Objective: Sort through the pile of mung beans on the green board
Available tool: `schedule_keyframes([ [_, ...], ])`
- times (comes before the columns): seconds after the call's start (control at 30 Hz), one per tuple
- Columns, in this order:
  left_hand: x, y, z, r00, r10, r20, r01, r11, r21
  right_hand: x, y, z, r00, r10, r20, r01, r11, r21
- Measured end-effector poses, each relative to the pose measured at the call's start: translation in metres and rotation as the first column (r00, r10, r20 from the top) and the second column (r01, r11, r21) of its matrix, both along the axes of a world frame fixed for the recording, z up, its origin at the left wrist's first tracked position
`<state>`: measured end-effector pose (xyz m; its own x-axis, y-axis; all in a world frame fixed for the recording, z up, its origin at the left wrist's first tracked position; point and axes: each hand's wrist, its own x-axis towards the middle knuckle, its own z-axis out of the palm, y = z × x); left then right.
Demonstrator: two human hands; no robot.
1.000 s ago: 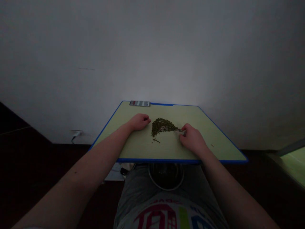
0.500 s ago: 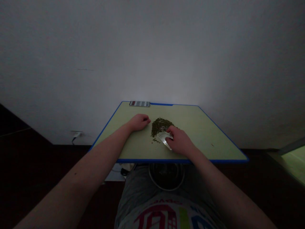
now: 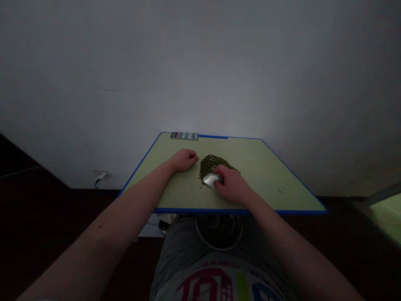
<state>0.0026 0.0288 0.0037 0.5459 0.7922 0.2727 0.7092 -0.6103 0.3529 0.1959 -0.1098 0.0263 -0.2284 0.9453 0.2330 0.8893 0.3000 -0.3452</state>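
A spread pile of small dark-green grains [image 3: 206,164] lies on the pale yellow tabletop [image 3: 260,184]. My right hand [image 3: 232,184] pinches a shiny silvery, thin curved piece [image 3: 210,179] at the near side of the pile. The piece's lower edge is down among the grains; whether it is plastic or metal I cannot tell. Left of the pile, my left hand [image 3: 184,159] rests on the table with fingers curled in. Nothing shows in that hand, and its fingertips are just apart from the grains.
A phone [image 3: 184,136] lies at the table's far left edge, by the wall. Below the near blue edge, a metal bowl [image 3: 219,246] sits at my lap. A small dark bit [image 3: 280,191] lies on the right of the tabletop. A plug [image 3: 102,176] is in the wall at left.
My right hand has moved slightly left with the shiny piece, which is now turned and further into the pile's near side. My left hand stays in place.
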Motion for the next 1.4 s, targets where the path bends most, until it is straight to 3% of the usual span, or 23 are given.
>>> schedule_keyframes([
  [0.3, 0.0, 0.001, -0.001, 1.0, -0.009, 0.017, 0.009, 1.0, 0.0, -0.007, -0.006, -0.002, 1.0, 0.008, -0.001, -0.008, 1.0, -0.006],
  [0.57, -0.001, 0.0, 0.001, 1.0, -0.012, -0.001, 0.012, 1.0, -0.004, -0.013, -0.005, -0.009, 0.998, -0.068, -0.013, 0.068, 0.997, 0.035],
  [0.97, -0.001, 0.004, -0.002, 0.999, -0.028, -0.02, 0.028, 0.999, 0.027, 0.02, -0.01, -0.013, 0.98, -0.197, -0.032, 0.197, 0.98, 0.009],
  [1.4, -0.002, 0.005, -0.003, 0.999, -0.025, -0.024, 0.025, 1.0, 0.002, 0.029, -0.011, -0.01, 0.979, -0.199, -0.031, 0.2, 0.98, 0.016],
])
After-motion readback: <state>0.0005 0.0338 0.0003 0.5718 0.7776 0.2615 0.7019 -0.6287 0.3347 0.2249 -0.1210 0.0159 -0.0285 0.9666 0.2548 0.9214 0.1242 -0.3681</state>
